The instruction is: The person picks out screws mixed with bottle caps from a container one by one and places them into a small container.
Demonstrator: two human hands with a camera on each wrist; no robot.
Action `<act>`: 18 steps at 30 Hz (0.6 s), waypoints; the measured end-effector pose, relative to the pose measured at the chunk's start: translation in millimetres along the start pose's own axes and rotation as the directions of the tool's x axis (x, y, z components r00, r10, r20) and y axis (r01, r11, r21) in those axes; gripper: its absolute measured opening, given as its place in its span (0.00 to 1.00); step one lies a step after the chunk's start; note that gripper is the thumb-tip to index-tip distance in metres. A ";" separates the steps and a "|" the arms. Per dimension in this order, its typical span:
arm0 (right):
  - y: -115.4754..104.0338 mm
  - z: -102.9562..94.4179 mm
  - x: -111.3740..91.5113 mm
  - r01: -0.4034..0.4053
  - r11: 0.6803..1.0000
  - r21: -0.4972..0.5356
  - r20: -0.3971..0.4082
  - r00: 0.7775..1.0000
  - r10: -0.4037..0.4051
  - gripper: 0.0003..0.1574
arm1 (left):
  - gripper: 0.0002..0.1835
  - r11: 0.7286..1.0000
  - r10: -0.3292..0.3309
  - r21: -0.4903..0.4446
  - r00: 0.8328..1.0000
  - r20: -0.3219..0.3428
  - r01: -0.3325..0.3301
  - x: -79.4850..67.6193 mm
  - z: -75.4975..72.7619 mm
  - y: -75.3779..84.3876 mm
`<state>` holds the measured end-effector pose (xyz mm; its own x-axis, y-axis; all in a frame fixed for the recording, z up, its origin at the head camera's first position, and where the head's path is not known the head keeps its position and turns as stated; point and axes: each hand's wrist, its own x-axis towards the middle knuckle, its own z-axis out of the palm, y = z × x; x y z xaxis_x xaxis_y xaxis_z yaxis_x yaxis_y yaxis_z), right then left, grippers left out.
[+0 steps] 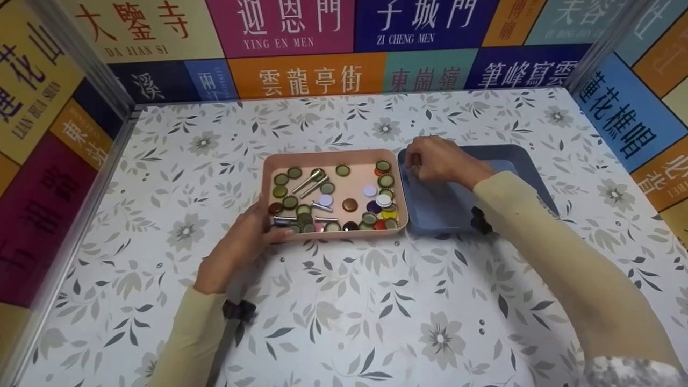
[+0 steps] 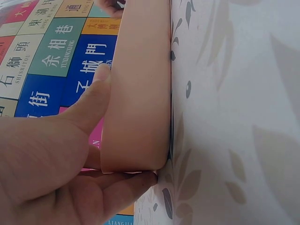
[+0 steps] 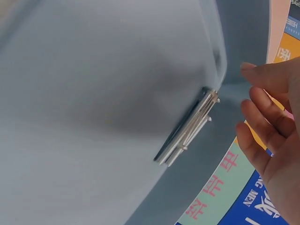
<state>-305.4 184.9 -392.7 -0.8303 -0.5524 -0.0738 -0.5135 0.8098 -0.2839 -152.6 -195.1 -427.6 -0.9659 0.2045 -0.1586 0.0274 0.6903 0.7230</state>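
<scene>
My left hand [image 1: 242,236] holds the pink tray [image 1: 357,180] by its near left corner. In the left wrist view the thumb lies at the rim and the fingers are against the outer wall. Inside that tray lie many bottle caps [image 1: 350,205] of several colours, mixed with silver screws [image 1: 314,185]. Over the far left corner of the blue-grey tray [image 1: 451,215] is my right hand [image 1: 438,161], its fingers loosely bent with nothing seen between them. Several slim silver screws [image 3: 187,129] lie together in that corner, below the fingertips in the right wrist view.
The two trays stand side by side, walls touching, on a white tabletop [image 1: 349,322] with a grey leaf pattern. Upright panels [image 1: 306,75] with coloured blocks and large characters border the table at the back and both sides.
</scene>
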 end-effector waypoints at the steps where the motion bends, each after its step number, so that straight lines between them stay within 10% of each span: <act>1: -1.8 0.3 -0.1 0.005 1.000 -0.003 -0.008 1.000 -0.005 0.12 | 0.53 1.000 0.000 -0.002 1.000 -0.002 0.000 0.0 0.2 -0.2; 18: -25.6 11.0 -6.2 0.151 0.986 0.072 -0.154 0.978 -0.139 0.09 | 0.52 1.000 0.004 0.014 1.000 -0.008 -0.004 -0.3 0.8 1.6</act>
<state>-284.7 165.5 -395.5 -0.7745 -0.6221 0.1146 -0.6160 0.7006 -0.3601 -152.0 -193.5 -427.0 -0.9679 0.2016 -0.1503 0.0347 0.6989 0.7144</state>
